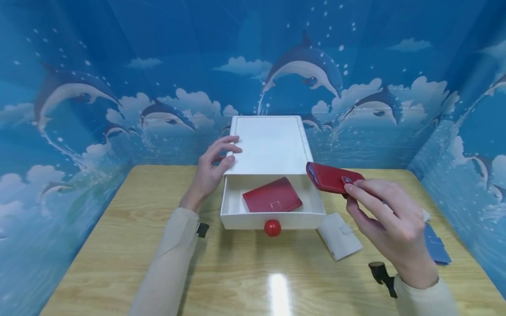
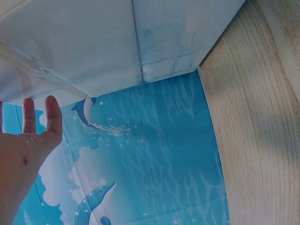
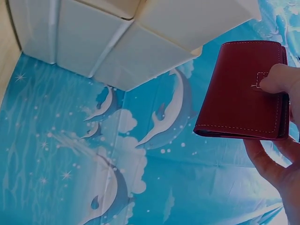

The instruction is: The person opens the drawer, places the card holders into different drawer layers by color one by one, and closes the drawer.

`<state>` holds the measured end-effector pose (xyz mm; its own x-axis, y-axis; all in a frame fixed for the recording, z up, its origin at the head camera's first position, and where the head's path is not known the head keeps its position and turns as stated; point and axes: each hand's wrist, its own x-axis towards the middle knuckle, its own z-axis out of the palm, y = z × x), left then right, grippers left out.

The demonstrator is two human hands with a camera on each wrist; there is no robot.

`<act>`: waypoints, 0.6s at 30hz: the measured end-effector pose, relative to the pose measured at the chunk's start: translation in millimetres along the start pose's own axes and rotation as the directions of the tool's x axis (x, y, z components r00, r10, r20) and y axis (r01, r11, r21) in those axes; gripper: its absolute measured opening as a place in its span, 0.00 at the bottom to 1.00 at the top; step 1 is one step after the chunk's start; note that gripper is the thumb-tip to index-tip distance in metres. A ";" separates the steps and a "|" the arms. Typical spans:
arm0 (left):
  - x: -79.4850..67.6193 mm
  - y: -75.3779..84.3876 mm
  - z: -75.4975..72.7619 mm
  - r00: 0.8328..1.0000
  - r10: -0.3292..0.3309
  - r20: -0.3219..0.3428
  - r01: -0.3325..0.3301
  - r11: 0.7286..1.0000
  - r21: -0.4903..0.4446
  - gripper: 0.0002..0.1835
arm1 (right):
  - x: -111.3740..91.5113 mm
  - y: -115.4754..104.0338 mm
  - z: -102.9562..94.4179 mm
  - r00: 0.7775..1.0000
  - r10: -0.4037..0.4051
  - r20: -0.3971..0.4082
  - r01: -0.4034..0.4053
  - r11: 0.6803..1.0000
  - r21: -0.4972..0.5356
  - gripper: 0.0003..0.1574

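Between thumb and fingers my right hand [image 1: 389, 221] pinches a red wallet [image 1: 330, 176], held in the air just right of the open drawer. In the right wrist view this wallet [image 3: 241, 89] shows pale stitching and a small strap under the thumb. My left hand [image 1: 213, 166] rests its fingertips on the left edge of the white cabinet's top [image 1: 270, 145]; in the left wrist view its fingers [image 2: 54, 117] touch the white side. Another red wallet [image 1: 272, 197] lies tilted inside the pulled-out white drawer [image 1: 237, 221], which has a round red knob [image 1: 272, 228].
A white wallet [image 1: 340, 237] lies on the wooden table [image 1: 158, 228] by the drawer's front right corner. Farther right, a blue wallet [image 1: 436, 248] sits partly behind my right hand. A blue dolphin-print curtain [image 1: 197, 52] surrounds the table's back and sides.
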<state>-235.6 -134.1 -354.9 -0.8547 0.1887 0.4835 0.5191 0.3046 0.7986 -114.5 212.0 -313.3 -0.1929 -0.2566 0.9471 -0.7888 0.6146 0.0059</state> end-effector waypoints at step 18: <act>-0.7 0.4 0.2 1.000 0.008 0.001 -0.008 1.000 -0.008 0.14 | 8.0 -18.4 22.9 0.996 -0.091 0.018 0.090 0.995 0.053 0.18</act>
<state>-234.8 -133.9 -355.0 -0.8506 0.1919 0.4895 0.5257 0.2957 0.7976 -114.8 181.5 -313.2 -0.1310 -0.3248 0.9367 -0.8328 0.5487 0.0738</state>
